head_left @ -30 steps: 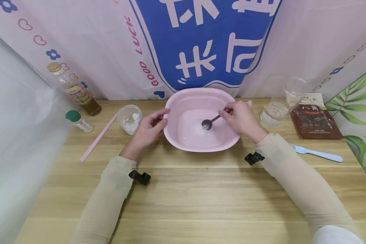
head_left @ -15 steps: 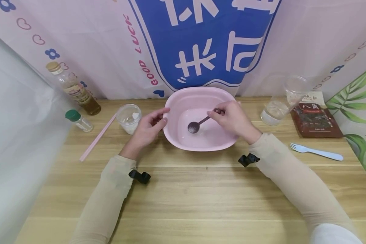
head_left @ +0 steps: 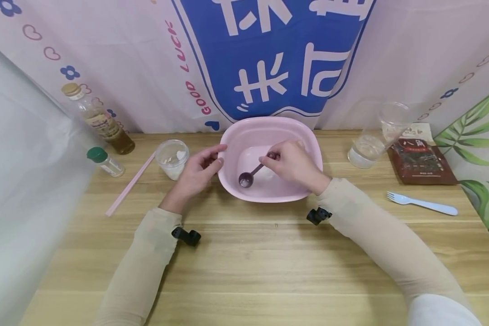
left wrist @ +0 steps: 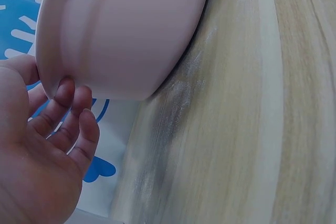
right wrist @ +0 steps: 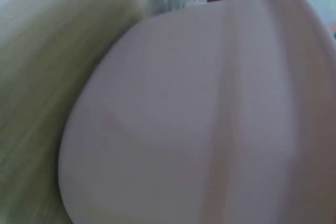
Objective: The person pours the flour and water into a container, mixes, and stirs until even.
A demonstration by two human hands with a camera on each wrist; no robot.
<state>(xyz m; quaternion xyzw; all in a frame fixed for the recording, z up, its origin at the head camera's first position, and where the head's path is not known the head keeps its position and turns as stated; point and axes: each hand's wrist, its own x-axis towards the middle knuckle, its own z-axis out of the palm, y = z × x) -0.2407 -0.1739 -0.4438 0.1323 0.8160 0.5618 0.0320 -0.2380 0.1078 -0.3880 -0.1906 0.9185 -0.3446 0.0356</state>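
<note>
Right hand (head_left: 295, 165) has its grip pinched on the handle of a dark little spoon (head_left: 250, 175), fingers curled round the top end, with the spoon's bowl dipped low into the left part of the pink basin (head_left: 309, 136), where some white stuff sits on the bottom. Left hand (head_left: 195, 172) is on the basin's left rim, thumb over the top edge and fingers on the outside wall; in the left wrist view the fingers (left wrist: 65, 114) look pretty relaxed and only lightly bent against the basin's (left wrist: 121, 30) outer wall, so that grip is loose and apart rather than clamped. The right wrist view is mostly a blurry shot of the basin's (right wrist: 199, 124) underside, not much else to make out. The basin sits on the wooden counter (head_left: 244, 262) near the back edge, roughly centered between both arms. Just left of the left hand there's a small clear cup (head_left: 172, 158) with white powder in it, then a pink stick (head_left: 130, 184) lying at a slant, a green-capped shaker (head_left: 105, 161) and a bottle of amber liquid (head_left: 98, 118). Off to the right, well apart from the basin: a clear cup of water (head_left: 366, 151), a dark brown packet (head_left: 421, 160) and a pale blue fork (head_left: 421, 203) lying flat.
</note>
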